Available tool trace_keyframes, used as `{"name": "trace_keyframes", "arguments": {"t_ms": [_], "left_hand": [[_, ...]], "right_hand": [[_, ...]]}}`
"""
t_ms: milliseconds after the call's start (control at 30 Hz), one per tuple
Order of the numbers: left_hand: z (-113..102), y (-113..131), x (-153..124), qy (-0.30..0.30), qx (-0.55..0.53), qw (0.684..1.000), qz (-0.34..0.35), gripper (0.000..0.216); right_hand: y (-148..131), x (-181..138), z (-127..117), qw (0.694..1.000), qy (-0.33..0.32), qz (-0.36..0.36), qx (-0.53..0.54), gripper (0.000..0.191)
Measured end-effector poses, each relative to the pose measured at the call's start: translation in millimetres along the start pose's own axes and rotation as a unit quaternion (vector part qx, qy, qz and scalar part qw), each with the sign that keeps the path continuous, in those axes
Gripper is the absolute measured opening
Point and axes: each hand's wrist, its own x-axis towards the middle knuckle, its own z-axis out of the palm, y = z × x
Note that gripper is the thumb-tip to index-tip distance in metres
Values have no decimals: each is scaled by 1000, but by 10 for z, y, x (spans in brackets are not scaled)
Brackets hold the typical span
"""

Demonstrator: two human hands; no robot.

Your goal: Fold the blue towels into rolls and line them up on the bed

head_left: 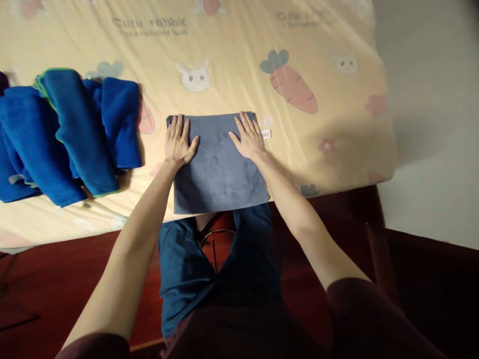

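A grey-blue cloth towel (219, 164) lies flat in a near-rectangle at the front edge of the bed, with a small white tag (266, 134) sticking out on its right side. My left hand (179, 142) rests palm down on the towel's far left corner, fingers stretched out and thumb apart. On the far right corner, my right hand (247, 137) presses flat with its fingers spread. Neither hand grips the cloth. The towel's near edge reaches the bed's edge, just above my knees.
Several folded blue towels (80, 134), one with green edging, lie overlapped at the left. A yellow sheet (232, 65) printed with rabbits and carrots covers the bed. A pale wall (434, 109) stands at the right; the floor (142, 294) is dark red.
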Motion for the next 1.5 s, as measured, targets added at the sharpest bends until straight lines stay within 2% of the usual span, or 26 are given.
{"name": "trace_keyframes", "arguments": {"t_ms": [100,233,333,433,533,667,767,833,900,1000,1100,1200,1300,1400,1500], "left_hand": [[-42,-73,103,-2,-18,1000,-8,83],[-61,78,40,-1,-21,1000,0,83],[-41,282,-291,-24,-9,999,31,81],[-52,376,-760,-55,-3,997,56,76],[-123,350,-1142,-44,2,998,34,72],[-190,430,-1446,-25,4,1000,17,71],[-152,575,-1676,-56,2,997,51,69],[-122,610,-1848,-72,4,996,60,68],[-125,564,-2013,-76,9,995,57,67],[-203,393,-2227,-91,10,993,74,68],[-313,204,-2411,-114,4,989,98,70],[-374,68,-2562,-96,-17,989,115,64],[-364,8,-2640,-56,-32,989,130,52],[-319,17,-2635,-38,-31,989,139,47],[-285,56,-2581,-27,-32,990,131,43]], "right_hand": [[169,139,11,1000,12,26,-3,71],[18,145,-68,998,24,53,2,70],[-193,-169,-136,999,27,24,1,71],[-248,-641,-183,999,-19,-25,5,73],[-178,-968,-244,999,-39,2,5,71],[-314,-1128,-311,999,-23,42,10,71],[-559,-1347,-271,999,-28,9,22,72],[-623,-1564,-219,999,-48,-13,20,71],[-556,-1772,-180,998,-54,-1,13,70],[-304,-1996,-173,999,-31,17,11,69],[-64,-2184,-203,999,-9,-22,38,67],[73,-2432,-219,993,20,-87,80,66],[134,-2670,-194,982,49,-140,116,62],[161,-2761,-139,978,82,-133,141,52],[181,-2703,-82,973,116,-119,159,49]]}}
